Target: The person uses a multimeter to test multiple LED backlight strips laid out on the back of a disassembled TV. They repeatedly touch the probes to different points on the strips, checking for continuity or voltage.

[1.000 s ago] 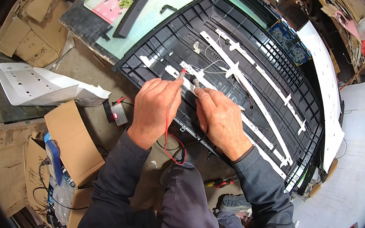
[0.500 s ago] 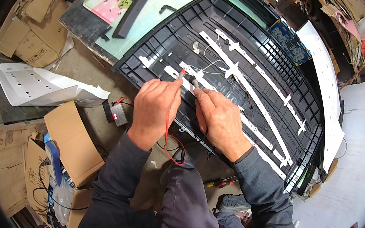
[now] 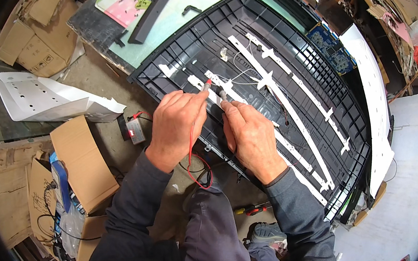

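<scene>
My left hand (image 3: 180,123) is closed around a red test probe (image 3: 207,85), its tip at the end of a white LED strip (image 3: 236,96). In my right hand (image 3: 252,138) is a dark test probe (image 3: 222,94), pointing at the same strip close to the red tip. Whether the tips touch the contacts is too small to tell. Under both hands lies a large black plastic back panel (image 3: 304,63) with several white strips and thin wires. From the left hand a red lead (image 3: 190,158) loops down. A small tester box (image 3: 134,130) with a lit red display sits left of my hands.
An open cardboard box (image 3: 86,165) with cables and bags stands at the left, below a bent white sheet (image 3: 51,99). Another white sheet (image 3: 372,112) and a blue circuit board (image 3: 331,47) flank the panel's right side. Screwdrivers (image 3: 253,210) lie below the panel.
Both hands keep nearly the same place, each still holding its probe. The dark probe and my right hand have shifted very slightly; the panel and strips look unmoved.
</scene>
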`<state>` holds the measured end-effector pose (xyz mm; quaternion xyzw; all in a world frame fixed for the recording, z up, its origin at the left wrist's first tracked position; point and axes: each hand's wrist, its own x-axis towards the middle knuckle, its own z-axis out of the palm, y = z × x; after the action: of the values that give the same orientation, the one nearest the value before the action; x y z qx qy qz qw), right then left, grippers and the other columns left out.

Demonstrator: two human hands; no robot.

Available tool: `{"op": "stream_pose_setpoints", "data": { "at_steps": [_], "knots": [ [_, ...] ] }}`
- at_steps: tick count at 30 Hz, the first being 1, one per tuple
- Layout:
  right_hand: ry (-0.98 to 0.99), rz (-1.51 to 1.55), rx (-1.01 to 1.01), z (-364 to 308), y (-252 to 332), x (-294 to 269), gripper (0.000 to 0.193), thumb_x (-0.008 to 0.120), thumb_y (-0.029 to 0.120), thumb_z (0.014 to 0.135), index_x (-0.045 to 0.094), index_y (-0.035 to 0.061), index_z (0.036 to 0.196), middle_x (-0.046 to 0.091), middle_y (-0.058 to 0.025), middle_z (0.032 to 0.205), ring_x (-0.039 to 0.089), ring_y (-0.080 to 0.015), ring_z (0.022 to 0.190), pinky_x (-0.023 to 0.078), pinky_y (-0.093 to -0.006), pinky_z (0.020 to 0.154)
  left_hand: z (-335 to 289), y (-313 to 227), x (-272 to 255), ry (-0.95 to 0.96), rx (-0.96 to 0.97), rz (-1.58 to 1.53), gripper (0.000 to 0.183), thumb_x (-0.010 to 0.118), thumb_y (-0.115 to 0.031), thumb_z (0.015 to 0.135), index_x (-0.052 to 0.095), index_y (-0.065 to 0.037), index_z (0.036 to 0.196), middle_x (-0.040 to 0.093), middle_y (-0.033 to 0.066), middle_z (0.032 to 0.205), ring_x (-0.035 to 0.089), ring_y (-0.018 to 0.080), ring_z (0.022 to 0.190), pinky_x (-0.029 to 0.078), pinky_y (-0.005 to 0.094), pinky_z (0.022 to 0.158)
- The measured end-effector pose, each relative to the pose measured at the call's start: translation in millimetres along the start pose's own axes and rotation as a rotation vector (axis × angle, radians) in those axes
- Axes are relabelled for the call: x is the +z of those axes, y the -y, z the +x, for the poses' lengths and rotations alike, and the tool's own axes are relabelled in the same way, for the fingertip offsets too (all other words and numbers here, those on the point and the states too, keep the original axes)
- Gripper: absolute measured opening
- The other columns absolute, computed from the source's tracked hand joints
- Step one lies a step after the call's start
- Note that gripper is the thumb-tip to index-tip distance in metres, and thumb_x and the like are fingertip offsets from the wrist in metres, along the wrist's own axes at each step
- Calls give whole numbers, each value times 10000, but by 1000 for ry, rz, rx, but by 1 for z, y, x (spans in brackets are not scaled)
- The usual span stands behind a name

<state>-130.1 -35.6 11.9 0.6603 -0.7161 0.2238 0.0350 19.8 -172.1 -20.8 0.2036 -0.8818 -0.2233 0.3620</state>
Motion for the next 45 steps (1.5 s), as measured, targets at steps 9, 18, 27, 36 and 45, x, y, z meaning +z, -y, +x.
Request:
{"op": "stream_pose_setpoints", "data": {
  "at_steps": [9, 18, 27, 36, 45],
  "knots": [
    [-19, 16, 28, 0, 1, 2, 398, 695, -20, 881, 712, -8, 1278, 751, -193, 1155, 759, -386, 992, 620, -452, 837, -7, 5, 3, 11, -29, 12, 257, 780, -65, 935, 770, -10, 1186, 790, 153, 1044, 743, 351, 974, 567, 479, 962],
    [58, 20, 48, -5, 2, 1, 423, 684, 22, 926, 703, 3, 1348, 753, -203, 1222, 753, -369, 1028, 617, -447, 844, -11, -1, 0, 11, -49, 29, 340, 795, -45, 884, 763, -3, 1220, 777, 102, 1001, 738, 292, 940, 555, 403, 958],
    [14, -2, 21, 1, 3, -2, 364, 694, -20, 912, 730, 5, 1274, 761, -197, 1138, 765, -390, 975, 622, -454, 826, -9, 3, 1, 3, -32, 24, 275, 772, -63, 926, 761, -9, 1195, 784, 138, 995, 748, 334, 942, 573, 460, 988],
    [-16, 0, 0, 0, 1, -4, 351, 749, 51, 908, 717, 8, 1255, 753, -164, 1130, 747, -354, 951, 609, -445, 789, 0, -1, 0, -35, 15, 4, 250, 752, -52, 929, 756, 14, 1171, 747, 135, 918, 703, 346, 873, 549, 450, 891],
    [-120, 1, -74, -9, 10, -25, 430, 793, 1, 845, 726, 39, 1268, 750, -143, 1101, 739, -321, 867, 606, -418, 724, -1, -5, -3, -41, 20, 14, 255, 766, -40, 931, 754, 5, 1182, 768, 142, 959, 720, 348, 897, 558, 449, 911]
  ]
}}
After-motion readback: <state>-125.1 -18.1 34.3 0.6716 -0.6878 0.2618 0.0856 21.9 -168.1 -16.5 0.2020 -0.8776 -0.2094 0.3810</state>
